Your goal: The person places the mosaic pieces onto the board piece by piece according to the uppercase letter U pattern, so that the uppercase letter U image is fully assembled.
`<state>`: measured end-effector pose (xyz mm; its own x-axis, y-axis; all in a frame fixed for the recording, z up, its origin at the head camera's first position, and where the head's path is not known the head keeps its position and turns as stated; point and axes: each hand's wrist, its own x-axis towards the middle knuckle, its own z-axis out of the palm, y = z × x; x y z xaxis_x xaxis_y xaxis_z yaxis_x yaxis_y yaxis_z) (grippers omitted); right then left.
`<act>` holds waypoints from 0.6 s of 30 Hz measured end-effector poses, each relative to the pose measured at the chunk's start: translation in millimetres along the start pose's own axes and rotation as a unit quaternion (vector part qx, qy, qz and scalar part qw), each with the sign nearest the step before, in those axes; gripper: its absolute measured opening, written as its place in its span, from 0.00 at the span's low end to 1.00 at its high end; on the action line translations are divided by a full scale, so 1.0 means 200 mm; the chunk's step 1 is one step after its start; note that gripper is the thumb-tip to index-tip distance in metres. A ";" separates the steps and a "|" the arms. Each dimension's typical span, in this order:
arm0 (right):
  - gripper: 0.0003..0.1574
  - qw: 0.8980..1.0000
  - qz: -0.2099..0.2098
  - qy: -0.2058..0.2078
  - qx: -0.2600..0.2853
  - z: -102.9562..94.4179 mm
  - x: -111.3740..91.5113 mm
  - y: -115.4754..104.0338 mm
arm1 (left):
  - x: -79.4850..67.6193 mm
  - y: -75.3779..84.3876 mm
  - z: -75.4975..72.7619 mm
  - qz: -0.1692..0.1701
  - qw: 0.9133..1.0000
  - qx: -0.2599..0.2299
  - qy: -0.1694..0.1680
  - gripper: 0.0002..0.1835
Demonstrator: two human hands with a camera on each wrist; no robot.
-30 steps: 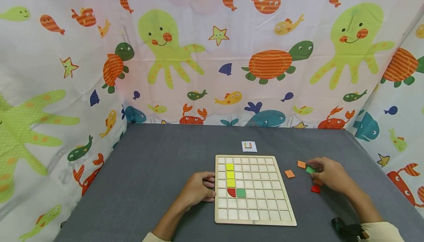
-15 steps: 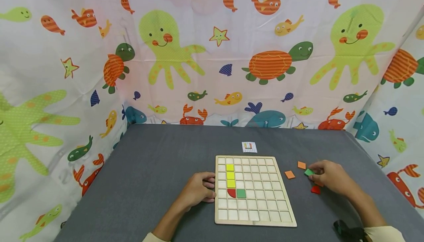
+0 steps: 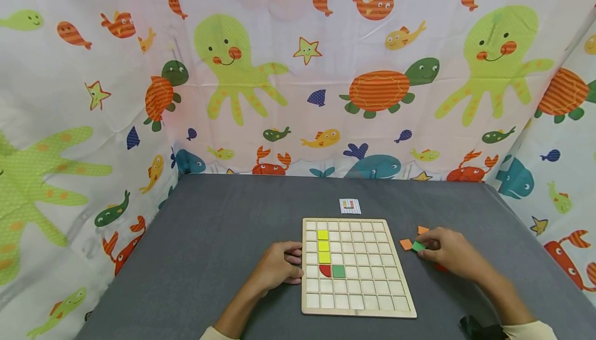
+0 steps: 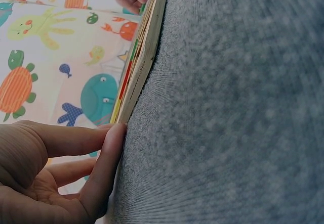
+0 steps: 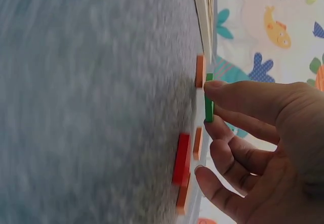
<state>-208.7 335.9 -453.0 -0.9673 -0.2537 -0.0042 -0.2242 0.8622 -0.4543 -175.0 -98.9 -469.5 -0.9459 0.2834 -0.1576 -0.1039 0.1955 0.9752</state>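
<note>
A green square tile [image 3: 417,246] is pinched between the thumb and fingers of my right hand [image 3: 449,252]; the right wrist view shows the green tile [image 5: 209,102] edge-on, just off the table. Beneath and around that hand lie orange tiles [image 3: 406,245] and a red tile [image 5: 181,158], partly hidden from the head view. My left hand [image 3: 276,265] touches the left edge of a wooden grid board [image 3: 358,313] with its fingertips. On the board, yellow tiles [image 3: 323,246] run down one column, above a red quarter-round tile [image 3: 325,270] and a green tile [image 3: 339,271].
Behind the board lies a small pattern card [image 3: 350,206] with a grid and a coloured U-like shape. Grey cloth covers the table [image 3: 223,236]. A curtain [image 3: 288,81] printed with sea animals stands behind and at both sides.
My right hand has picked up the green tile and moved left with it, toward the board, over the orange tiles. The left hand and the board have stayed put.
</note>
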 end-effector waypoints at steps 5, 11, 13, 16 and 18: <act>0.17 0.999 -0.027 -0.012 0.020 0.04 0.01 -0.06 | 0.00 0.00 0.00 0.000 1.000 -0.001 0.000 0.36; 0.16 0.997 -0.065 -0.011 0.036 0.08 0.01 -0.13 | 0.00 0.00 0.00 0.000 1.000 -0.003 0.000 0.36; 0.16 0.996 -0.074 -0.009 0.040 0.09 0.01 -0.14 | 0.00 0.00 0.00 0.000 1.000 -0.002 0.000 0.36; 0.16 0.995 -0.085 -0.004 0.049 0.10 0.02 -0.17 | 0.00 0.00 0.00 0.000 1.000 -0.001 0.000 0.36; 0.17 0.994 -0.091 -0.001 0.055 0.11 0.02 -0.19 | 0.00 0.00 0.00 0.001 1.000 0.000 0.000 0.36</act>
<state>-201.0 292.6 -456.3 -0.9115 -0.4023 0.0854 -0.3812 0.7483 -0.5428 -174.6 -98.7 -469.1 -0.9462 0.2832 -0.1564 -0.1026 0.1957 0.9753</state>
